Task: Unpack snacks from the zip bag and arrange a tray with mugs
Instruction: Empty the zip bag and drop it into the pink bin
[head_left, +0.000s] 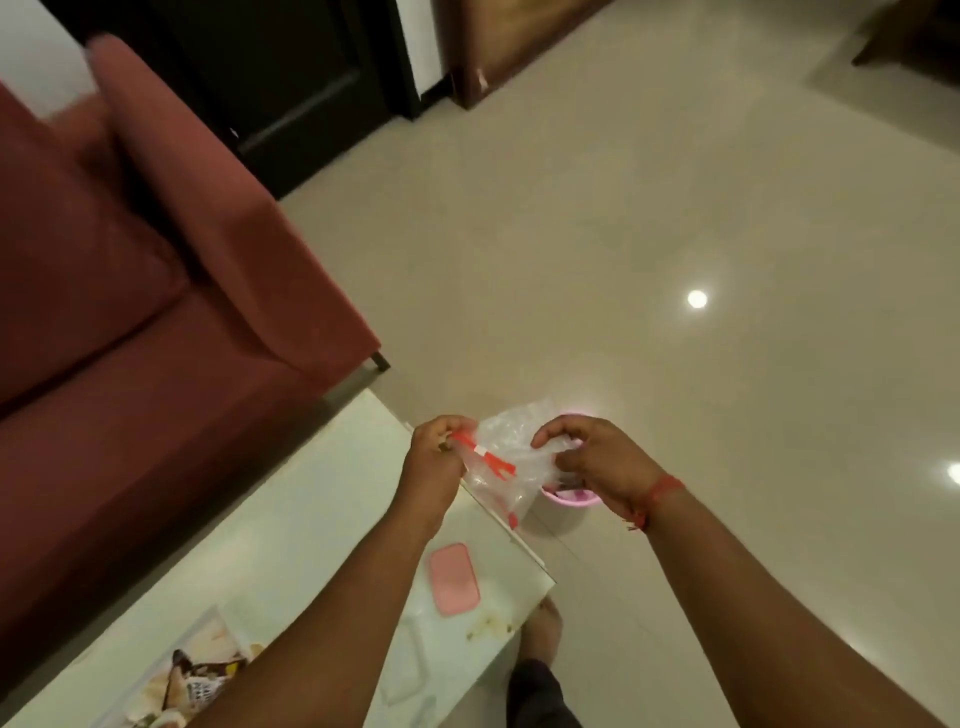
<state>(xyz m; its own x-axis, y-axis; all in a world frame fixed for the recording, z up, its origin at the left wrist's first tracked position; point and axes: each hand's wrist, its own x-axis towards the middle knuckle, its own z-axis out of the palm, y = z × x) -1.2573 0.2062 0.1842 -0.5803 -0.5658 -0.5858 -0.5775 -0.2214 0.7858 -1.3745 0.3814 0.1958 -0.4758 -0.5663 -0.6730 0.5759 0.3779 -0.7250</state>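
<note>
A crumpled clear zip bag with a red zip strip is held in the air over the table's far corner. My left hand pinches the red strip at the bag's left end. My right hand grips the bag's right side, fingers curled into the plastic. Directly below the bag, on the floor, sits a pink bin, mostly hidden by my right hand and the bag. A snack packet with a printed wrapper lies on the white table at lower left. No tray or mugs are in view.
A pink lid lies on the table near its right edge, with crumbs beside it. A red sofa stands close along the table's left. My foot is on the beige floor by the table.
</note>
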